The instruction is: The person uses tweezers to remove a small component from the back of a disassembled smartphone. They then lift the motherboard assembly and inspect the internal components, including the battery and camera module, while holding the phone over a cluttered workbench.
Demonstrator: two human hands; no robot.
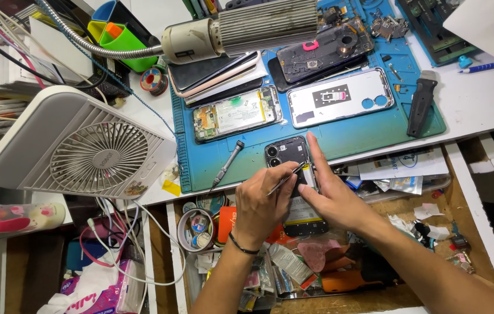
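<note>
My left hand [261, 206] pinches a pair of tweezers [285, 179], tips down inside the opened phone [293, 180]. My right hand [331, 197] clamps that phone at its right edge, index finger stretched up along the side. The phone lies back-off at the front edge of the blue repair mat [247, 154], lower end hanging out past the counter [480, 110] over the open drawer [433, 232].

Risks as I judge them:
- Metal tips near the board and battery: a slip could scratch a part or short smth, esp. if the battery's connected. Can't tell if it is.
- Phone overhangs the edge; if my right hand eases off, it could tip into the drawer clutter.
- Any tiny part lifted w/ the tweezers could drop into that drawer and vanish among the scraps.
- Desk fan [93, 148] sits just left; if running it could blow light bits off the mat. Can't tell if it's on.
- Loose screwdriver [226, 163] lies near my left wrist, could get knocked and roll.

Containers:
- Drawer: paper scraps, pink and orange pieces, packets, misc small parts, all loose.
- Round tin [196, 229] in the drawer's left part: what look like small tape rolls.
- Green and blue bins [116, 32] at the back: contents not visible.
- Mat itself carries a second opened phone [238, 113], a white back cover [340, 97] and a stack of more phones behind.
</note>
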